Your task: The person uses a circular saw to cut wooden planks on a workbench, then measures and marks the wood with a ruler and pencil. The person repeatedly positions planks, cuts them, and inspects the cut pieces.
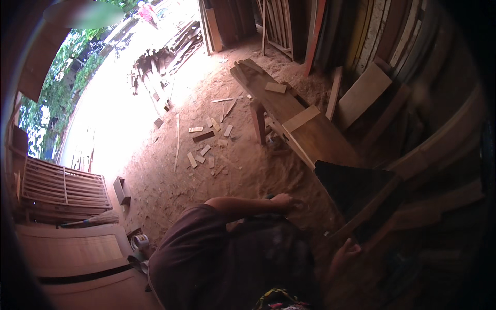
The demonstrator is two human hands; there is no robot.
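While the left forearm reaches across the front of the body, the left hand (pixel 283 202) hangs over the sawdust-strewn floor (pixel 245 178), to the left of the dark panel and apart from it. Its fingers look loosely curled, but blur and shadow hide the grip, so I cannot tell whether it has hold of anything. The right hand (pixel 347 254) is lower and farther right, fingers partly bent, just below the near end of a wooden bar (pixel 368 211); whether it touches the bar or grasps something out of sight, I cannot tell.

The bar lies slantwise along the dark panel (pixel 351 183), which meets the near end of a long wooden tabletop (pixel 330 137). Farther up that tabletop, a pale strip (pixel 301 119) lies crosswise, and a small pale block (pixel 275 88) rests near the far end.

On the floor to its left, short offcuts (pixel 191 159) are scattered around a darker block (pixel 203 136). A slatted frame (pixel 64 183) stands at the left, above a panelled wooden door (pixel 72 254), with a white can (pixel 139 241) beside the door. Boards (pixel 364 95) lean at the upper right, and a person in red (pixel 147 13) is outside in bright light.
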